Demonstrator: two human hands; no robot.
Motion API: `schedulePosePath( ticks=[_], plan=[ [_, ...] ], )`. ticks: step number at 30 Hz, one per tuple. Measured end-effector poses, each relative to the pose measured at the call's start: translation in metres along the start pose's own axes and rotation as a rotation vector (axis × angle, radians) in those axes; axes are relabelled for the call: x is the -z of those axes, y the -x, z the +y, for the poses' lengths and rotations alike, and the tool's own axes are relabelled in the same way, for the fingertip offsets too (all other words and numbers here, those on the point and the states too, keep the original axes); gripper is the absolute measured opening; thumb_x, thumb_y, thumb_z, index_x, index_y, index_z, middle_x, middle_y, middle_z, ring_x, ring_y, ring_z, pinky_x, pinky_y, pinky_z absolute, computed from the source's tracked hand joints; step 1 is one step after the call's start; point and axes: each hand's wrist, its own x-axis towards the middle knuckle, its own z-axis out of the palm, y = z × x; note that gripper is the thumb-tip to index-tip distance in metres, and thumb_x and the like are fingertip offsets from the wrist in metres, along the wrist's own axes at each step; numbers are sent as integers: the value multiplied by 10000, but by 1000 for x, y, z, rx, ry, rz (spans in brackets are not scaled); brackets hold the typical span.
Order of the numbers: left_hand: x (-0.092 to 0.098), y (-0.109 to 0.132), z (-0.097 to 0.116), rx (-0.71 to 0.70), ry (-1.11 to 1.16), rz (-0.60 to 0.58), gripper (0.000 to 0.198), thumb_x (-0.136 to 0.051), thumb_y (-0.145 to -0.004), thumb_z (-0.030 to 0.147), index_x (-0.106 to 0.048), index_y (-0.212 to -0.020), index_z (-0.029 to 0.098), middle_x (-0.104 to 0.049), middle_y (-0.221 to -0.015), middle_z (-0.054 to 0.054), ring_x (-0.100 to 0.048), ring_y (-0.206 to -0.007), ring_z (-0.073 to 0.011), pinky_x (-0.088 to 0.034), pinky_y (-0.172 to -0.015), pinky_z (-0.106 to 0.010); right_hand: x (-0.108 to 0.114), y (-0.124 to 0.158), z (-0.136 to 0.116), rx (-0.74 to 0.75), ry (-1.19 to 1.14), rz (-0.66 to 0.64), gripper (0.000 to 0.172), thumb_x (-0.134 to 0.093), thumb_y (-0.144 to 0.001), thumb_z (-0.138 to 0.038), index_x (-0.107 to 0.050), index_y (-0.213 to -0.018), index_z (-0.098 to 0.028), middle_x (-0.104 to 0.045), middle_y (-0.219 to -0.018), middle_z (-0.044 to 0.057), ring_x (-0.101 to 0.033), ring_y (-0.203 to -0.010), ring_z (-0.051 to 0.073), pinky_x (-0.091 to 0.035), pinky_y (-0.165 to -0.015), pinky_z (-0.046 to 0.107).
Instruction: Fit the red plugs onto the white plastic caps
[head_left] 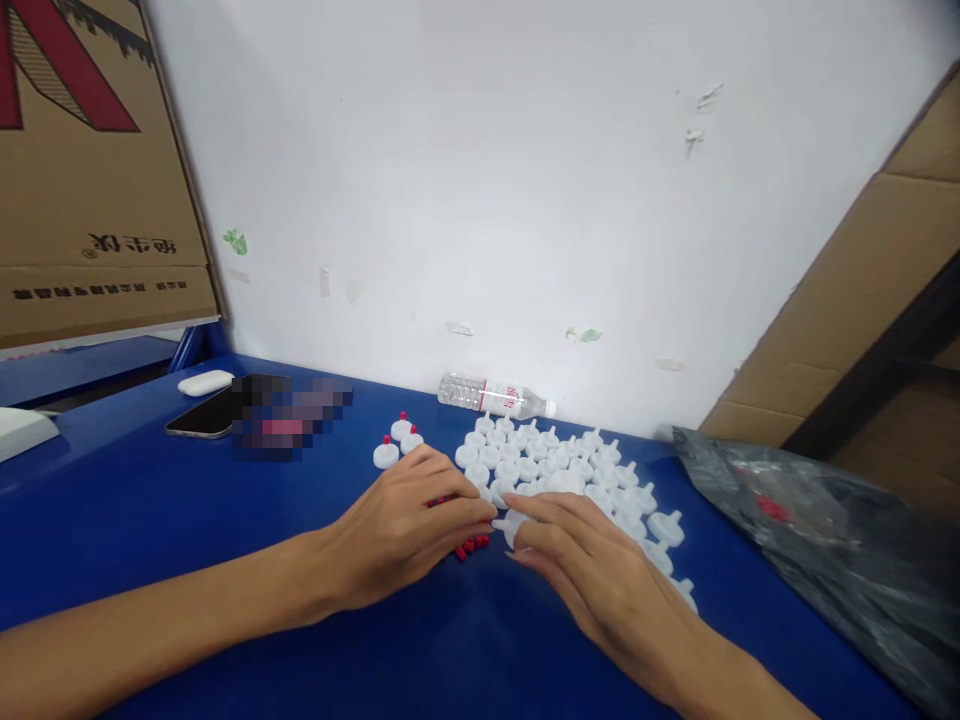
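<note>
My right hand (592, 560) is closed around a white nozzle cap (513, 528), whose narrow tip points left toward my other hand. Fingers pressed together, my left hand (420, 520) meets that tip; whatever is between its fingertips is too small to make out. Small red caps (470, 546) lie under and beside my left hand. Many white nozzle caps (529, 468) spread over the blue table behind and beside my right hand. Three white caps with red tips, one of them at the front (386, 454), stand behind my left hand.
A clear plastic bottle (495, 396) lies along the wall. At the left are a phone (202, 415), a white oblong object (206, 383) and a cardboard box (97, 200). A grey plastic bag (832, 540) lies at the right on the blue table (300, 650).
</note>
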Motion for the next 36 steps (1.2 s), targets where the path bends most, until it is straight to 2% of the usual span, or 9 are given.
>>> schedulePosePath(
  ticks=[3, 9, 13, 18, 24, 29, 33, 36],
  plan=[
    [0, -1, 0, 2, 26, -18, 124, -565, -1004, 150, -639, -1097, 185, -685, -885, -26, -561, -790, -151, -409, -748, -313, 1, -3, -4, 1, -25, 32, 163, -547, -988, -130, -552, -1139, -192, -682, -1226, 96, -616, -1165, 196, -558, -962, 335],
    [-4, 2, 2, -7, 56, -33, 127, -558, -1014, 163, -625, -1121, 182, -703, -906, -29, -584, -793, -153, -406, -752, -326, -3, 2, 1, 20, -8, -6, 225, -477, -963, -30, -546, -1094, -199, -666, -1239, 107, -586, -1189, 222, -537, -978, 426],
    [-6, 2, 1, 15, -37, -35, 107, -573, -1017, 214, -623, -1106, 182, -695, -899, -24, -570, -800, -157, -402, -767, -332, -5, 1, 1, 92, 43, -17, 288, -386, -926, 45, -542, -985, -191, -674, -1195, 104, -601, -1142, 221, -525, -986, 446],
    [-11, 1, 0, 2, -110, -109, 146, -514, -1041, 235, -628, -976, 170, -657, -869, -41, -527, -836, -183, -402, -780, -340, -4, -5, -6, 130, 149, 64, 237, -376, -974, -17, -549, -924, -172, -697, -1110, 126, -641, -1060, 223, -554, -941, 417],
    [-14, 2, 6, 58, -23, -159, 254, -400, -1069, 225, -587, -912, 156, -612, -840, -58, -488, -803, -188, -416, -773, -341, -2, -9, -13, 104, 135, 92, 258, -364, -987, -52, -563, -896, -188, -716, -1066, 117, -664, -993, 218, -582, -887, 406],
    [-10, 0, 10, 44, 18, -186, 264, -378, -1057, 183, -570, -878, 150, -605, -816, -63, -470, -761, -187, -413, -715, -328, 0, -11, -18, 126, 151, 117, 269, -382, -967, -34, -542, -838, -207, -723, -1050, 113, -671, -975, 209, -582, -878, 397],
    [-7, -2, 10, 47, 30, -186, 245, -405, -1048, 182, -580, -881, 148, -606, -820, -66, -479, -768, -189, -420, -729, -337, -3, -9, -15, 137, 111, 108, 263, -390, -958, -20, -543, -867, -214, -726, -1066, 99, -674, -992, 202, -562, -911, 412],
    [-4, -5, 4, 59, 49, -141, 179, -463, -1039, 201, -618, -965, 149, -637, -889, -71, -508, -819, -190, -424, -761, -343, -5, -6, -10, 53, 42, 82, 206, -453, -965, -41, -558, -1044, -200, -705, -1171, 102, -650, -1104, 202, -528, -982, 420]
  ],
)
